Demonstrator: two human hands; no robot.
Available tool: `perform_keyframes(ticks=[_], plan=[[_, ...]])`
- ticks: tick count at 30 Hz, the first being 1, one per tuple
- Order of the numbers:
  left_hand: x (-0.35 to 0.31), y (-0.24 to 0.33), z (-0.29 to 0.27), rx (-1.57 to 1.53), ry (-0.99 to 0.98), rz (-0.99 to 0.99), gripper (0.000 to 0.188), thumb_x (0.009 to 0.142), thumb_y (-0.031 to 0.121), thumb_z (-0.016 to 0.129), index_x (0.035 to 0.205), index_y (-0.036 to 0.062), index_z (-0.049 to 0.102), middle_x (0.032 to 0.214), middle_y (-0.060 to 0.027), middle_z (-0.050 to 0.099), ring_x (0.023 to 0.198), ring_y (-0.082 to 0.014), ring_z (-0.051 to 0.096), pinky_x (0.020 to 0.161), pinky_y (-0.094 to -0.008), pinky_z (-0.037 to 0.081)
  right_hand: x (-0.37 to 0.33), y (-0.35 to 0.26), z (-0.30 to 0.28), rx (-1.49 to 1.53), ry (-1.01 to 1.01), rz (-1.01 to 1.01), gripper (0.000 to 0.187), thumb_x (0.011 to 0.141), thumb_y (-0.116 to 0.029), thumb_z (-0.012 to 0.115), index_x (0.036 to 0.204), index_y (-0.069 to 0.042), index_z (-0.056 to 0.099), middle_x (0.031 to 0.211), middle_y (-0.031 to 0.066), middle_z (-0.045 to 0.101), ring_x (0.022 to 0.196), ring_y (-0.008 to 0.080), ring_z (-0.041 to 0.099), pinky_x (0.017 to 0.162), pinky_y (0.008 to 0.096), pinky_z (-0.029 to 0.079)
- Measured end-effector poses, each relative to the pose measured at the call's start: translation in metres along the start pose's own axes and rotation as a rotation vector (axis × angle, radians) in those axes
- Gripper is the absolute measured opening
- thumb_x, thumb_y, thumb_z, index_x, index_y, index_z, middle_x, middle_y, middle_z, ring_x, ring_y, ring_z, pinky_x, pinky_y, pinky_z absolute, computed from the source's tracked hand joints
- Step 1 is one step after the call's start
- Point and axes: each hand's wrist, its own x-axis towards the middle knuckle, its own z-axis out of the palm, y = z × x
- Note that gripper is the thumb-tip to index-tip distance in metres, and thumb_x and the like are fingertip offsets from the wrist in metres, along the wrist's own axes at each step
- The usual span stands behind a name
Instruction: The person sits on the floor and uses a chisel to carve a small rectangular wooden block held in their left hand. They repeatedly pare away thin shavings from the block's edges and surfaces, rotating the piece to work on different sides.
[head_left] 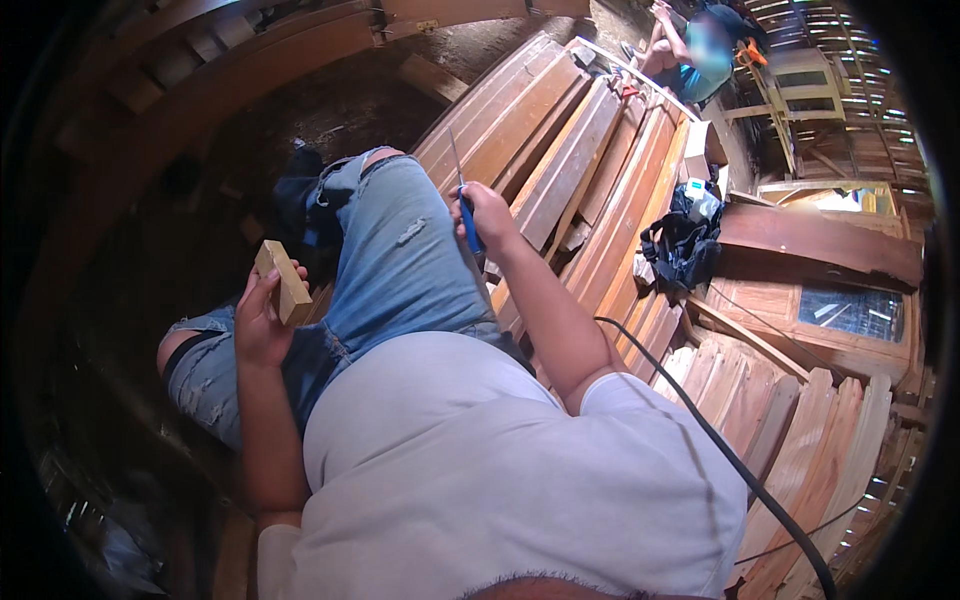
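Observation:
My left hand is closed around a small block of pale wood, held up over my left thigh. The block stands tilted, its long face toward me and my thumb along its side. Further right, past my right knee, my right hand grips a tool with a blue handle. A thin, tapering metal blade points up and away from that fist; whether it is a file or a narrow saw I cannot tell. Block and blade are well apart. My fingers hide part of the handle.
Long wooden boards lie stacked to my right. A black bag rests on them, and a black cable runs beside my right arm. Another person sits at the far right. A panelled door leans at the right.

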Motion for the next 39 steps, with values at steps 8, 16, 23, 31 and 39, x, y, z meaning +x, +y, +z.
perform_keyframes(ticks=[8,16,23,31,39], plan=[[0.001,-0.001,0.0,-0.025,0.007,-0.049,0.043,0.104,0.014,0.057,0.144,0.0036,0.045,0.122,-0.0144,0.063,0.112,-0.0242,0.067,0.097,-0.0388,0.058,0.03,0.027,-0.084,-0.394,0.279,-0.102,0.026,0.105,-0.026,0.055,0.117,-0.003,0.061,0.073,0.0041,0.063,0.053,0.0125,0.055,0.05,0.0303,0.047],[0.008,-0.006,-0.001,0.012,-0.007,-0.075,0.044,0.104,0.014,0.057,0.146,0.0047,0.044,0.122,-0.0146,0.063,0.111,-0.0247,0.067,0.097,-0.0382,0.058,0.011,0.019,-0.079,0.051,0.19,0.026,0.03,0.106,-0.033,0.047,0.11,-0.006,0.06,0.077,0.0087,0.067,0.057,0.0186,0.061,0.052,0.0343,0.051],[0.007,-0.006,-0.001,-0.064,-0.018,0.021,0.055,0.103,0.013,0.058,0.154,0.0126,0.038,0.126,-0.0184,0.062,0.109,-0.0299,0.068,0.088,-0.0431,0.062,-0.023,-0.027,0.014,0.135,-0.145,-0.019,0.02,0.106,-0.026,0.052,0.105,-0.008,0.06,0.081,0.0119,0.07,0.057,0.0164,0.064,0.049,0.0274,0.051],[-0.014,0.007,0.015,0.012,0.008,0.204,0.063,0.102,0.008,0.06,0.157,0.0133,0.031,0.127,-0.019,0.059,0.112,-0.0292,0.067,0.091,-0.0445,0.061,-0.076,-0.034,0.098,-0.239,-0.474,-0.135,0.031,0.11,-0.033,0.053,0.105,-0.004,0.062,0.072,0.005,0.065,0.06,0.012,0.06,0.056,0.0247,0.046],[-0.015,0.008,0.011,0.041,-0.034,0.312,0.073,0.101,0.009,0.065,0.161,0.0127,0.023,0.129,-0.0183,0.058,0.113,-0.0268,0.067,0.096,-0.0424,0.059,-0.1,-0.044,0.142,-0.426,-0.621,-0.054,0.029,0.11,-0.031,0.054,0.103,-0.004,0.061,0.072,0.0079,0.067,0.057,0.0118,0.059,0.052,0.0238,0.048]])
